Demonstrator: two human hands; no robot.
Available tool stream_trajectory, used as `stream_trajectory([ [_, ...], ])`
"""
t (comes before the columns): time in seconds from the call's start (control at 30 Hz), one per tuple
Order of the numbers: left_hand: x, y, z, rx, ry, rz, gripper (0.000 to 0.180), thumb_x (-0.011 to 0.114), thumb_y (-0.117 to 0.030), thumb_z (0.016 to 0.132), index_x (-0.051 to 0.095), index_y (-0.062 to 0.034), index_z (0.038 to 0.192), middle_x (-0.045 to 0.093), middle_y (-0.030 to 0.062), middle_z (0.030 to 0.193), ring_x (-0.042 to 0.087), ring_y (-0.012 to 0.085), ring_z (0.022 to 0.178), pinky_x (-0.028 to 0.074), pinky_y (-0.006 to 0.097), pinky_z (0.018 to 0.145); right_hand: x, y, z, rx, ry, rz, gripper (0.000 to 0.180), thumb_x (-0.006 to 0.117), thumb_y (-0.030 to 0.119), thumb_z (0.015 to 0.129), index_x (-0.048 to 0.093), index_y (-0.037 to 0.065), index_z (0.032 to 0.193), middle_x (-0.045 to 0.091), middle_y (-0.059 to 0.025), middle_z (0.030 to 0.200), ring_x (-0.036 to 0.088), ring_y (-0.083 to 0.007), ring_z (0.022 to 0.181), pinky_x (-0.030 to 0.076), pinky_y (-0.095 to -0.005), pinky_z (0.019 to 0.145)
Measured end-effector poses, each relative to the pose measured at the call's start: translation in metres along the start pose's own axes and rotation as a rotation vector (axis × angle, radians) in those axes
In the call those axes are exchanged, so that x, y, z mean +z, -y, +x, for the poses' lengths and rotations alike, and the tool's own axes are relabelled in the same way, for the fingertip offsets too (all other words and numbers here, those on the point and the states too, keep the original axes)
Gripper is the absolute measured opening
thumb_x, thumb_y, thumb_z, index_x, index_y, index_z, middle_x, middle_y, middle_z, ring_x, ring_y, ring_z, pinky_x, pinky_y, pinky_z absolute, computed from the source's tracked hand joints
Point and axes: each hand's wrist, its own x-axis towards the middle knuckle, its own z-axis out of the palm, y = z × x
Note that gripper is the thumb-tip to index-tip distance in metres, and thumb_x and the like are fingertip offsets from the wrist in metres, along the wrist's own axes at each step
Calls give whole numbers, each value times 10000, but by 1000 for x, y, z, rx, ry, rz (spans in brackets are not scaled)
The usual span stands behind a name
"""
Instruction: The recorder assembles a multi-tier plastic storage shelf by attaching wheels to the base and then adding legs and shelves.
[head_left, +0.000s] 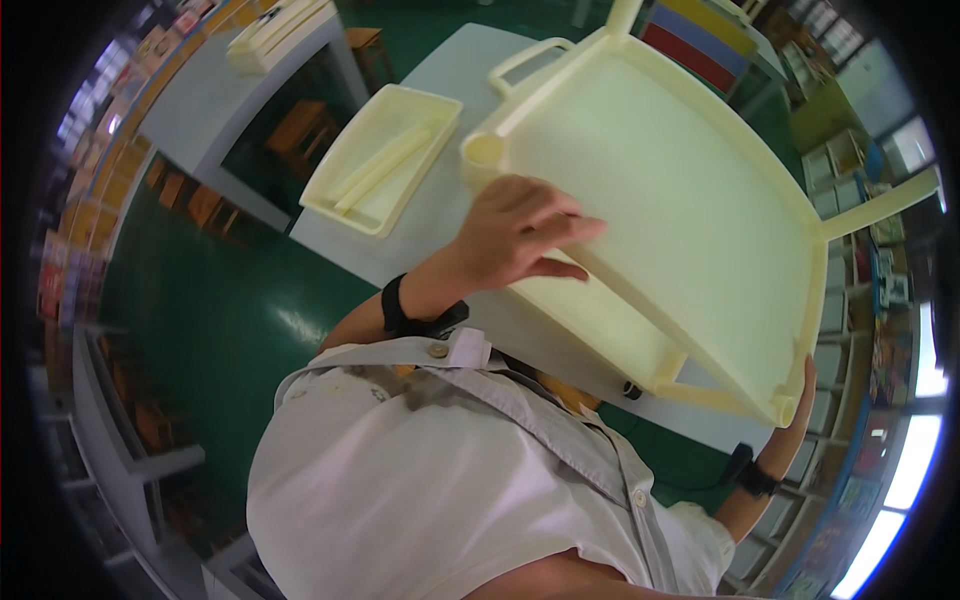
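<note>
A large cream plastic shelf point(660, 200) lies tilted above the table, with a round socket point(485, 152) at its near left corner and another point(785, 408) at its near right corner. Beneath it a second cream shelf point(600, 315) shows in part. Posts rise from the far left corner point(622, 18) and the right corner point(885, 205). My left hand point(525, 235) is over the front edge by the left socket, thumb and index finger apart, nothing visible between them. My right hand point(809, 375) is against the right side near the other socket; its fingers are mostly hidden.
On the grey table point(455, 75), left of the shelves, sits a cream tray point(335, 205) with tubes point(385, 170) in it. Another grey table point(200, 120) stands to the left with wooden stools point(305, 125) beside it. Shelving lines the right side.
</note>
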Motion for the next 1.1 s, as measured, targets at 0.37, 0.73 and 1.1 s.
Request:
stream_trajectory([
  [0.37, -7, 260, -223, -1049, 100, 225, 447, 611, -108, 710, 422, -12, 1103, 464, 199, 1111, 446, 314, 1047, 376, 363, 870, 36, 0, -9, -81, -278, 328, 450, 408, 374, 857, 459, 53, 1168, 526, -76, 1123, 513, -211, 1017, 439, -352, 833],
  [0.73, 24, 295, -249, -1302, 887, 194, 579, 712, -236, 602, 453, 25, 1050, 554, 210, 1000, 535, 350, 930, 445, 385, 794, -16, -16, -19, -515, -771, -106, 363, 504, 176, 820, 451, -27, 1116, 514, -132, 1074, 513, -253, 961, 440, -359, 811],
  [1.1, -109, 116, -34, -899, 152, -1108, 613, 631, -59, 630, 383, -39, 1189, 462, -2, 791, 457, 72, 682, 409, 205, 637, 272, 14, -116, -1693, 93, -1528, 200, 525, 183, 760, 589, 209, 947, 554, 25, 1071, 529, -167, 1011, 317, -556, 889],
])
